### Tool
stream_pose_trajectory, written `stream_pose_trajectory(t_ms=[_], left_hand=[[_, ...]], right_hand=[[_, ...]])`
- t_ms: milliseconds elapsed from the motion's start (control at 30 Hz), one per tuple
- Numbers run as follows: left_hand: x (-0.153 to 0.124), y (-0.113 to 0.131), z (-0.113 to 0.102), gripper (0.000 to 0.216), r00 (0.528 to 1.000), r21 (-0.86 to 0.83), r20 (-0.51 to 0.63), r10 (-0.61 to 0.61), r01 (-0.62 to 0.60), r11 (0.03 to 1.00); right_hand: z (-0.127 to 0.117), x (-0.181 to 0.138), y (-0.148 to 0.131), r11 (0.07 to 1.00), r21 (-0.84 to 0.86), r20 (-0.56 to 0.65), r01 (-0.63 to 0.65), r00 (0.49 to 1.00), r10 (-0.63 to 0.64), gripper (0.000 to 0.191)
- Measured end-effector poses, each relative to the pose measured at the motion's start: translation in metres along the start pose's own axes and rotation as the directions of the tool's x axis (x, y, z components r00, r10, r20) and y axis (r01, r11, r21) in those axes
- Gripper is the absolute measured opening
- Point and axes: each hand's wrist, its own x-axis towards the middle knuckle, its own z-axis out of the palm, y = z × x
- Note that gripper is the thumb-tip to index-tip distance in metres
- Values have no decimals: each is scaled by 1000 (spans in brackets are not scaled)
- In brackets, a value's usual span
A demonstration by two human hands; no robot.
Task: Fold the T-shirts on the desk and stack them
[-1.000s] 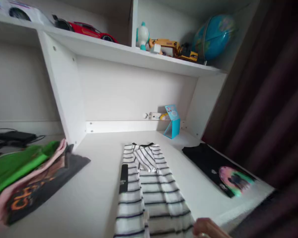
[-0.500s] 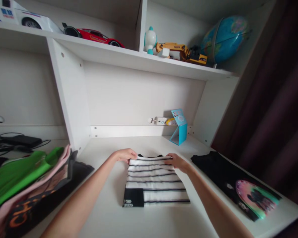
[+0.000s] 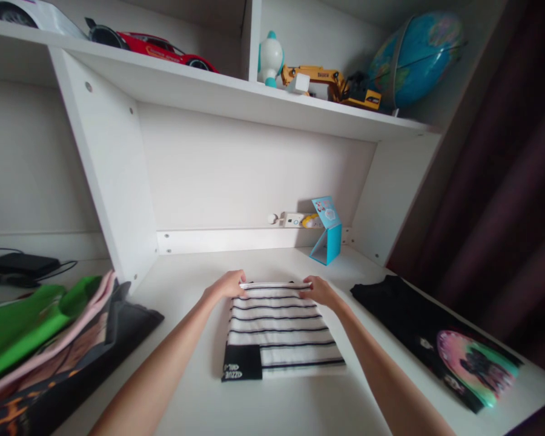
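A folded white shirt with thin black stripes (image 3: 279, 330) lies on the white desk (image 3: 186, 393) in front of me, a black patch with lettering at its near left corner. My left hand (image 3: 224, 283) pinches the shirt's far left corner, fingers closed on the cloth. At the far right corner my right hand (image 3: 320, 290) grips the same folded edge. Both forearms reach in from the bottom of the view.
A pile of folded clothes, green on top (image 3: 27, 327), lies at the left. A black T-shirt with a pink and green print (image 3: 440, 339) lies flat at the right. A small blue card stand (image 3: 327, 233) sits at the back. Toy cars, a digger and a globe (image 3: 413, 54) fill the shelf above.
A second ago the striped shirt lay long and only my right hand showed at the bottom edge. Now it is folded in half and both hands hold its far edge, slightly further from me.
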Motion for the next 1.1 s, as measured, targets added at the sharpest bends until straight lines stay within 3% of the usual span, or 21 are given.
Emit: stream_pose_trajectory(t_ms=[133, 233, 300, 367, 400, 467, 500, 533, 600, 667, 700, 767, 833, 933, 1000, 1100], left_hand=[[0, 3, -2, 17, 998, 22, 54, 22, -23, 999], [-6, 15, -21, 17, 979, -53, -116, 165, -172, 984], [-14, 28, -40, 22, 902, -141, -339, 267, -329, 934], [-25, 42, -59, 22, 805, -200, -497, 323, -469, 860], [-31, 46, -67, 21, 776, -215, -528, 344, -514, 831], [-38, 49, -78, 18, 764, -222, -511, 394, -560, 798], [-40, 47, -80, 16, 777, -220, -472, 417, -561, 798], [-40, 42, -80, 15, 802, -213, -410, 434, -547, 810], [-37, 30, -75, 22, 894, -159, -219, 391, -428, 890], [-35, 19, -68, 38, 980, -22, -6, 199, -199, 980], [-35, 16, -64, 44, 993, 57, 70, 91, -95, 994], [-39, 21, -59, 46, 990, 144, 138, -16, -5, 990], [-49, 39, -55, 40, 984, 121, 170, 54, -75, 990], [-67, 72, -45, 37, 953, 70, 246, 180, -202, 977], [-74, 89, -35, 40, 935, 144, 316, 162, -217, 966], [-71, 95, -17, 46, 921, 294, 376, 101, -222, 930]], right_hand=[[-9, -10, -10, 999, -2, -58, 42, 997, -42, 23], [-40, -27, -26, 988, 43, -234, 146, 963, -132, 15], [-63, -50, -40, 973, 64, -385, 221, 905, -180, 18], [-79, -85, -55, 952, 49, -536, 303, 812, -231, 20], [-83, -105, -63, 936, 19, -600, 352, 753, -271, 19], [-82, -148, -80, 879, -76, -651, 471, 644, -402, 16], [-78, -169, -88, 838, -117, -603, 533, 632, -487, 18], [-74, -187, -95, 798, -136, -496, 587, 657, -568, 22], [-65, -212, -104, 757, -77, -150, 649, 743, -652, 30], [-58, -218, -102, 787, 17, 126, 616, 780, -613, 34], [-55, -214, -95, 816, 40, 176, 576, 800, -573, 33], [-49, -196, -74, 874, 18, 136, 486, 864, -484, 31], [-41, -172, -48, 911, -56, 78, 409, 911, -404, 32], [-28, -149, -21, 920, -107, 107, 376, 925, -366, 37], [-20, -146, -19, 923, -152, 124, 354, 933, -337, 40], [-6, -158, -34, 919, -331, 52, 213, 977, -207, 40]])
